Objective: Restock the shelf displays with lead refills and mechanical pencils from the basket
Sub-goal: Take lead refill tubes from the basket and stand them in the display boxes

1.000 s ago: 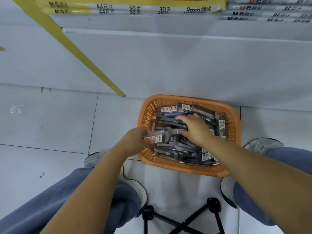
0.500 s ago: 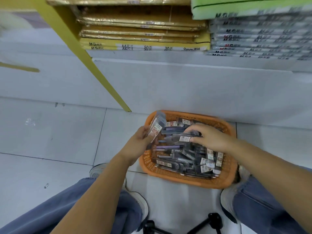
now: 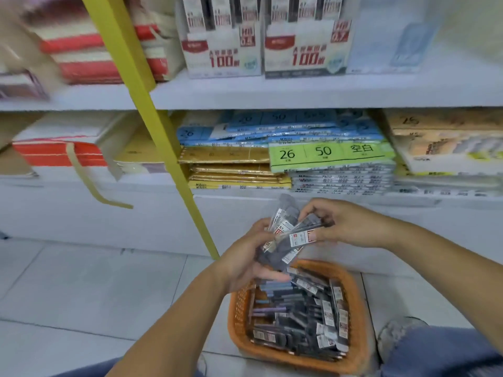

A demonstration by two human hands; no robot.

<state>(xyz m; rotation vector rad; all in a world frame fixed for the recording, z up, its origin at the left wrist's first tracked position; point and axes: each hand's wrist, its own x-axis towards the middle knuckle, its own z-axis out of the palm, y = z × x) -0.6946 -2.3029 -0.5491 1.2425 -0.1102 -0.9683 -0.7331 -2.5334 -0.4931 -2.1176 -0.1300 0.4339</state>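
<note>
The left hand (image 3: 245,257) grips a fanned bundle of slim clear-wrapped grey packets (image 3: 284,213), fingers curled round its lower end; the bundle tilts up towards 1 o'clock. The right hand (image 3: 345,227) pinches one grey packet with a white-and-red label (image 3: 300,238) between thumb and fingertips; this packet lies across the bundle and touches it. Both hands are above the 11 o'clock corner of the orange woven-plastic basket (image 3: 236,311); the basket stands on the pale tiled floor (image 3: 81,289) at 5 o'clock in the view and holds a loose pile of similar labelled packets (image 3: 299,319). At 12 o'clock from the hands, two white display boxes stand side by side on the upper white shelf (image 3: 299,91): one marked 0.5 (image 3: 221,42), one marked 0.7 (image 3: 304,42). A slanted yellow metal upright (image 3: 152,112) crosses the shelving at 10 o'clock; whether the packets contain leads or pencils cannot be told.
</note>
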